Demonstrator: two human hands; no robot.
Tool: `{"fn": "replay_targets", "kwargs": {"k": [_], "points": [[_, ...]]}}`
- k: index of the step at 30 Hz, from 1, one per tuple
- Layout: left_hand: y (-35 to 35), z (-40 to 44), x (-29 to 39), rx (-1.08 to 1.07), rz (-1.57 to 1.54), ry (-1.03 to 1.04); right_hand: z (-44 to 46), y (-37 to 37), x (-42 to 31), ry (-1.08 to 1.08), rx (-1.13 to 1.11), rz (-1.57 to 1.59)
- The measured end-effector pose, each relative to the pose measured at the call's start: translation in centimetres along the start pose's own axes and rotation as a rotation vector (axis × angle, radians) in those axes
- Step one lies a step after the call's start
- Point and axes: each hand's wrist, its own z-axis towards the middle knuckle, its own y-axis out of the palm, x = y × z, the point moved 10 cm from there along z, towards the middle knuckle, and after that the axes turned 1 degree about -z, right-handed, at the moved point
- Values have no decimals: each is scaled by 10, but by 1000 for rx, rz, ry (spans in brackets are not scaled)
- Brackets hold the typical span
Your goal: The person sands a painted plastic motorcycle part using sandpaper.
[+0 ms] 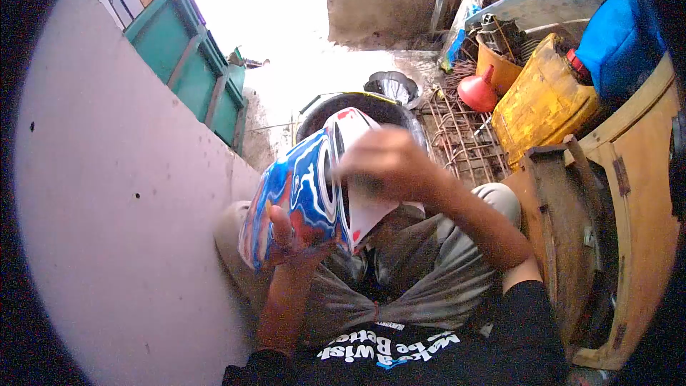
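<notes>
A glossy shell that looks like a helmet (304, 186), swirled in blue, white and red, is tilted above my lap. Its far side is white with red marks. My left hand (286, 239) holds it from beneath, the thumb up along the near side and the other fingers hidden. Over the shell's white side, my right hand (382, 161) is smeared by motion, with its fingers curled in. A dark patch shows under those fingers, but I cannot make out whether it is something held or shadow.
A black tub (321, 111) stands just beyond my knees, a black plastic bag (393, 86) behind it. On the right are a red funnel (477, 91), a yellow jerrycan (547, 104), a metal grid (464, 136) and a wooden frame (636, 229). A pale wall (121, 207) runs close along my left.
</notes>
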Motion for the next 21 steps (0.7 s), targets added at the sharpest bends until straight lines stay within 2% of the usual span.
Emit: {"fn": "replay_targets", "kwargs": {"k": [1, 2, 4, 5, 6, 7, 8, 9, 11, 12, 13, 15, 16, 18, 20, 21], "points": [[5, -1, 0, 13, 35, -6, -4, -3, 32, 160, -77, -208], [7, -1, -3, 29, 70, -16, -6, -8, 56, 308, -58, -302], [37, 14, 2, -274, -55, 103, -4, -7, 21, 148, -90, -203], [41, 14, 7, -226, 117, 150, 1, -2, -6, 41, -22, 62], [45, 12, 14, -166, 291, 189, 5, 1, -37, -103, -5, 172], [61, 16, 22, -198, 381, 247, 5, 3, -35, -114, -9, 209], [54, 14, 18, -186, 258, 210, 6, 4, -30, -120, -13, 247], [44, 12, 13, -175, 132, 176, 3, 2, -5, -2, -41, 38], [48, 8, 13, -132, 183, 179, -10, -3, 57, 299, -119, -315], [50, 5, 13, -111, 208, 181, -16, 4, 59, 258, -188, -373], [59, 4, 16, -245, 74, 154, -9, 1, 35, 168, -116, -210], [60, 8, 12, -308, -19, 117, 7, -1, -29, -71, -32, 137], [52, 14, 7, -240, 29, 103, 12, -3, -50, -139, -42, 188], [42, 12, 5, -161, 89, 90, 3, -3, -8, -16, 9, 51], [42, 10, 6, -158, 104, 109, -5, -4, 50, 258, -89, -380], [42, 8, 6, -158, 114, 114, -10, -1, 42, 211, -108, -336]]}}
